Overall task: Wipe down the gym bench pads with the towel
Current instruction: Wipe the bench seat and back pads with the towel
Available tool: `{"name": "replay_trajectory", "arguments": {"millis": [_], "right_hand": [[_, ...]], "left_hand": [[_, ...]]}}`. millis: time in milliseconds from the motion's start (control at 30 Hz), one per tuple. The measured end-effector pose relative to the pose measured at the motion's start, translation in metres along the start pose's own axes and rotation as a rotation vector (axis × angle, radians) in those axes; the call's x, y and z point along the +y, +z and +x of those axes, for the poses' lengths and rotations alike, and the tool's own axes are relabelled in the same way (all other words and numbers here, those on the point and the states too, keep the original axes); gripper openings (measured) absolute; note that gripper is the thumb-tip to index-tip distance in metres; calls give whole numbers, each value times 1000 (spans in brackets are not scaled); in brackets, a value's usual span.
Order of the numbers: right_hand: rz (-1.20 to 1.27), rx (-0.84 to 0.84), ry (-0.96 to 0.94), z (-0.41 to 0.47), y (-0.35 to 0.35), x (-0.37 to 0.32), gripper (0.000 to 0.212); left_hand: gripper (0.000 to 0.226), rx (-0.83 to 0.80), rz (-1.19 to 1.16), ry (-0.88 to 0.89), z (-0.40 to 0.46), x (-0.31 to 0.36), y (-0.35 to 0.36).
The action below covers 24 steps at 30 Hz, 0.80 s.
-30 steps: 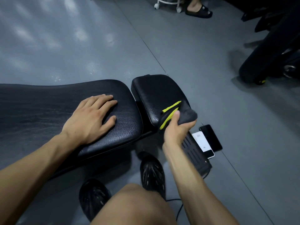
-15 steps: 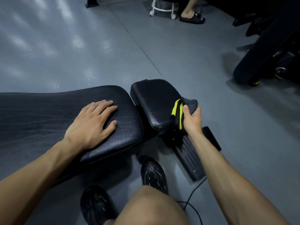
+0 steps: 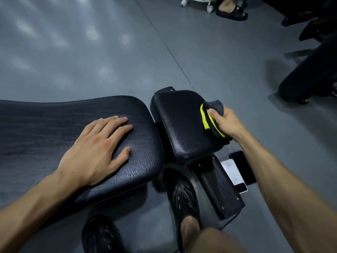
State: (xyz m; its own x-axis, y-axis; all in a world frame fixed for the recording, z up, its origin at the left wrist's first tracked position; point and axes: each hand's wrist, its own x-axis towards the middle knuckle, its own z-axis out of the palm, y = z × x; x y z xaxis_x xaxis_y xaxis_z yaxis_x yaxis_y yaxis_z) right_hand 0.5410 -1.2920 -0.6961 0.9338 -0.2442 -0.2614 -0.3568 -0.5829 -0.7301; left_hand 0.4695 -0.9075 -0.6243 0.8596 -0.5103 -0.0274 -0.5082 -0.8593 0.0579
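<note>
Dark grey towel with yellow-green stripes bunched on right edge of small black textured seat pad, gripped by right hand, thumb on top; left hand flat, fingers spread, on long black textured back pad; two phones on grey floor beside bench base

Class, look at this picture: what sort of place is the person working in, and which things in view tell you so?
Most likely a gym or fitness room. A padded black bench, with a long pad and a smaller seat pad, stands on a smooth grey floor, and more dark padded equipment sits at the right edge.
</note>
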Motion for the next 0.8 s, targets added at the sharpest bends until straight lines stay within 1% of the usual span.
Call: {"name": "replay_trajectory", "arguments": {"millis": [33, 133, 200, 367, 433, 533, 600, 667, 733, 800], "right_hand": [[-44, -24, -21, 16, 1, -10, 36], [-101, -34, -51, 47, 6, -31, 51], [-84, -26, -62, 39, 9, -25, 47], [-18, 20, -44, -34, -3, 22, 39], [-10, 0, -40, -31, -5, 23, 36], [-58, -43, -69, 9, -5, -1, 35], [-78, -129, -95, 51, 1, -23, 37], [-99, -210, -78, 85, 10, -53, 37], [-128, -255, -62, 103, 18, -74, 43], [-129, -251, -77, 106, 20, -76, 45]], "left_hand": [[61, -2, -1, -4, 0, 0, -1], [61, -11, 7, -9, 0, 2, -2], [61, -16, 9, -5, 0, 1, -1], [61, -21, 8, -7, 1, 2, -1], [60, -23, 7, -8, 1, 2, 0], [60, -30, 14, -6, 2, 1, -1], [60, -26, 14, -11, 2, 1, -1], [60, -28, 17, -14, 2, 2, 0], [59, -27, 18, -22, 2, 2, 1], [59, -30, 17, -27, 2, 2, 1]]}}
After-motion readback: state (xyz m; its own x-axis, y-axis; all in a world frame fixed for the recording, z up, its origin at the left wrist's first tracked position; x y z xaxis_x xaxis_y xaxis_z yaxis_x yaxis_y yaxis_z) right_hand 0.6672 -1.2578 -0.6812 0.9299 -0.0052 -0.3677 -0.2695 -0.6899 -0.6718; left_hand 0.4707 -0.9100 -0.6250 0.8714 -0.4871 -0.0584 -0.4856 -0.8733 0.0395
